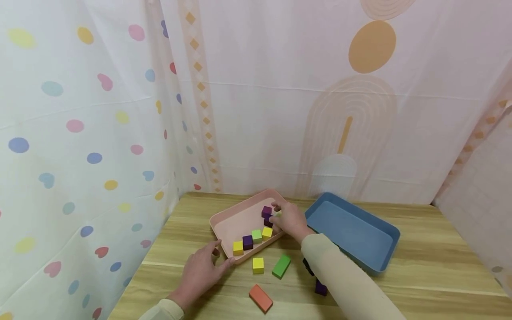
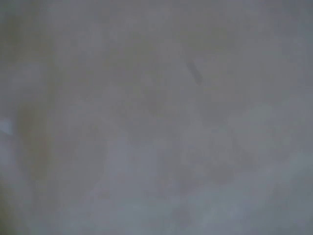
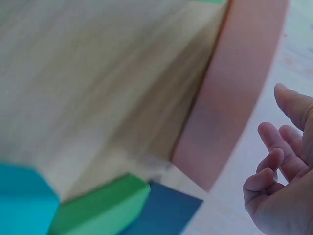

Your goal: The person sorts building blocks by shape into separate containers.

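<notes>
My left hand (image 1: 202, 269) is at the near left corner of the pink tray (image 1: 228, 218), fingertips at its side rim and thumb at the front corner. Over the tray's right end, my right hand (image 1: 292, 220) has its fingers loosely bent beside two dark purple cubes (image 1: 266, 212). A bit of light green shows by these fingers. In the right wrist view, thumb and fingers (image 3: 293, 147) stand apart above the tray wall (image 3: 225, 98), no block between them. Along the tray's near side lie yellow (image 1: 238, 248), purple (image 1: 248, 242) and light green (image 1: 256, 236) cubes and another yellow cube (image 1: 267, 233).
A blue tray (image 1: 356, 231) stands to the right. On the wooden table (image 1: 216, 306) lie a yellow cube (image 1: 258, 265), a green block (image 1: 282, 266), an orange block (image 1: 261, 298) and a purple cube (image 1: 321, 287) near my right sleeve. The left wrist view is a blur.
</notes>
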